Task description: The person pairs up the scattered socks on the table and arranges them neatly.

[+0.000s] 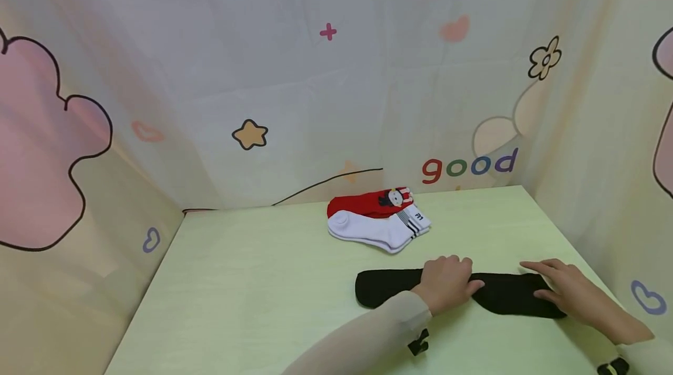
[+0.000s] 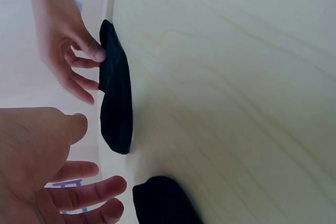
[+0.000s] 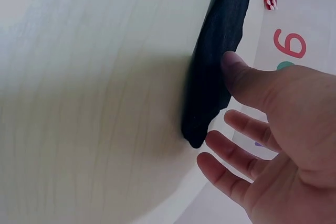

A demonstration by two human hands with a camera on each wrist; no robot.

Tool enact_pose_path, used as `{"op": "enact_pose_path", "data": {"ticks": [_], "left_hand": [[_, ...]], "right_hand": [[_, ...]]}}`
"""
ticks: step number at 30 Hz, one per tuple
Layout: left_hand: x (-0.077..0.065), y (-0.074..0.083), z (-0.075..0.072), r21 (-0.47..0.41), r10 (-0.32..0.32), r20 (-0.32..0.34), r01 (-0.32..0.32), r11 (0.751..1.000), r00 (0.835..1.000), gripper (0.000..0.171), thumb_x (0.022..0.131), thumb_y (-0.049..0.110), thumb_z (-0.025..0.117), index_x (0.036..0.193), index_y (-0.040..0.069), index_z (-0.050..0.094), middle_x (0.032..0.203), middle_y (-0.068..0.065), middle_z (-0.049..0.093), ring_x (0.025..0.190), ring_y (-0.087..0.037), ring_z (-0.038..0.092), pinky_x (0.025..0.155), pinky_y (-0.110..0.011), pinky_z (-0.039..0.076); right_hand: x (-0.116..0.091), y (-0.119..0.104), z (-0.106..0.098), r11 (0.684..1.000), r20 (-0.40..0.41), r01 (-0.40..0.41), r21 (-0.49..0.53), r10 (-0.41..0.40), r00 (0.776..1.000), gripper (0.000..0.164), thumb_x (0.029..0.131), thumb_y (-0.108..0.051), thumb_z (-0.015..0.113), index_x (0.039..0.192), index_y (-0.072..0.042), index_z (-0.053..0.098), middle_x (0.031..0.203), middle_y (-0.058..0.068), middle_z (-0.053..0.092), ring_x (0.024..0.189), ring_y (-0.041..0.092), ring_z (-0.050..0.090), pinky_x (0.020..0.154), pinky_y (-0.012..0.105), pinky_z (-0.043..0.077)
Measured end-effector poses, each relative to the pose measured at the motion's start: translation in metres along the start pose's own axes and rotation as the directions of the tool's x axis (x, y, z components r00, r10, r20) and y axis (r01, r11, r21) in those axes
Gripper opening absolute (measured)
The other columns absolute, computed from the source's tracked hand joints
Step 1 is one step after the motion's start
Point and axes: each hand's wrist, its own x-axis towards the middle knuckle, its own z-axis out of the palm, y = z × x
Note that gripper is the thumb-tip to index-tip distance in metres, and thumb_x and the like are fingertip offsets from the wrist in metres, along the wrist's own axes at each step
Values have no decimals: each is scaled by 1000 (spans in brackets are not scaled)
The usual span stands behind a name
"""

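Two black socks lie flat in a row across the front right of the table. My left hand (image 1: 447,284) is over the gap between them, overlapping the inner end of the left black sock (image 1: 384,287) in the head view. In the left wrist view its fingers are loosely spread, with nothing between them. At the outer end of the right black sock (image 1: 507,293) is my right hand (image 1: 570,290). Its thumb lies over the sock in the right wrist view (image 3: 233,66), and its other fingers are extended beside the edge.
Behind the black socks, a white pair of socks (image 1: 368,229) with black stripes lies against red socks (image 1: 357,205) bearing a cartoon figure. A printed curtain (image 1: 294,71) stands along the table's back and sides. The pale table (image 1: 236,293) extends to the left.
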Motion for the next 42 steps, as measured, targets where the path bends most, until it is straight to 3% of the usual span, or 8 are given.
{"op": "enact_pose_path", "data": {"ticks": [7, 20, 28, 42], "left_hand": [[7, 9, 2, 17, -25, 14, 24, 1000, 1000, 34, 99, 58, 58, 94, 27, 68, 75, 10, 59, 63, -9, 53, 54, -28, 42], [14, 15, 10, 17, -35, 38, 35, 999, 999, 31, 98, 55, 63, 83, 29, 71, 71, 12, 59, 63, -8, 52, 56, -29, 43], [16, 17, 13, 33, -14, 30, 13, 999, 999, 23, 98, 52, 65, 91, 32, 75, 78, 12, 63, 66, -9, 55, 57, -29, 44], [17, 21, 13, 55, -26, 42, 23, 998, 999, 18, 97, 50, 67, 99, 34, 76, 81, 12, 65, 69, -10, 56, 61, -30, 45]], "right_hand": [[-3, 0, -5, 997, 41, -34, 67, 31, 999, 51, 73, -2, 88, 119, 2, 66, 103, 15, 67, 75, 15, 59, 62, 31, 50], [-4, 1, -4, 992, 69, -64, 107, 57, 996, 51, 72, 4, 87, 119, 1, 67, 104, 14, 66, 74, 4, 52, 60, 27, 48], [-5, 3, -2, 995, 40, -39, 89, 35, 999, 52, 70, 5, 87, 119, -1, 69, 107, 14, 67, 76, 5, 55, 61, 27, 49], [-6, 2, -4, 991, 84, -74, 113, 65, 994, 51, 72, 6, 86, 120, 2, 67, 106, 16, 66, 73, 2, 53, 61, 27, 51]]}}
